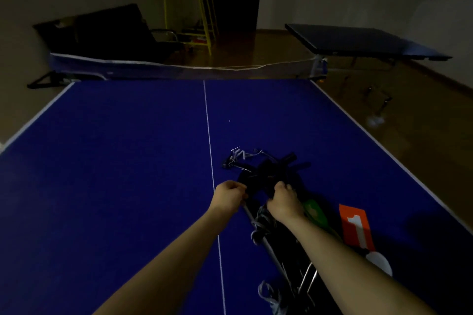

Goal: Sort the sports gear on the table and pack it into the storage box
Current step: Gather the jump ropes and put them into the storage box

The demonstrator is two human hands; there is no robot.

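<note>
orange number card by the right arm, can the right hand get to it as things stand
Probably yes, but not freely: the right hand is gripping the black gear bundle and would need to let go. The orange number card lies uncovered on the table, beside that forearm.

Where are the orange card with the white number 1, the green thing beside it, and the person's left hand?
Orange card with white number 1 [354,222]: head view, on its printed face.
Green flat object [314,210]: head view, on its upper surface.
Left hand [229,194]: head view, on the back of the hand, gripping dark gear.
</note>
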